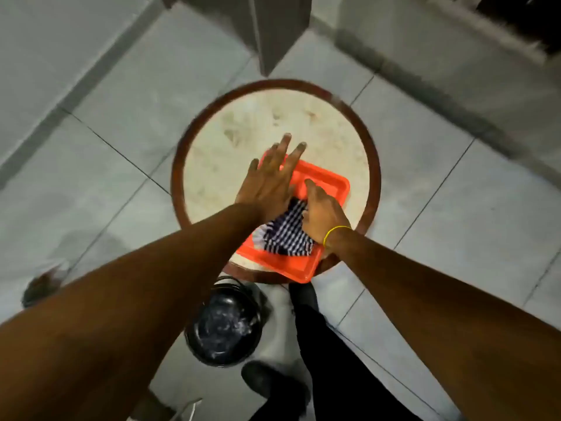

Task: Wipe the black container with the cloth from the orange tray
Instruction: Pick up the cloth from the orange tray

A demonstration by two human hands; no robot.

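An orange tray (pixel 329 182) lies on a small round table (pixel 273 117), near its front edge. In the tray is a crumpled blue-and-white checked cloth (pixel 288 233). My right hand (pixel 323 212), with a yellow band at the wrist, rests on the cloth with its fingers curled into it. My left hand (pixel 270 180) hovers flat over the tray's far left corner, fingers spread, holding nothing. The black container (pixel 224 326), a round bucket with a handle, stands on the floor below the table's front edge, its inside glistening.
The table has a pale marble top with a dark wooden rim. Grey floor tiles surround it. My legs in black trousers (pixel 321 344) and a dark shoe (pixel 267 381) are beside the bucket. A dark blurred object (pixel 41 288) lies on the floor at left.
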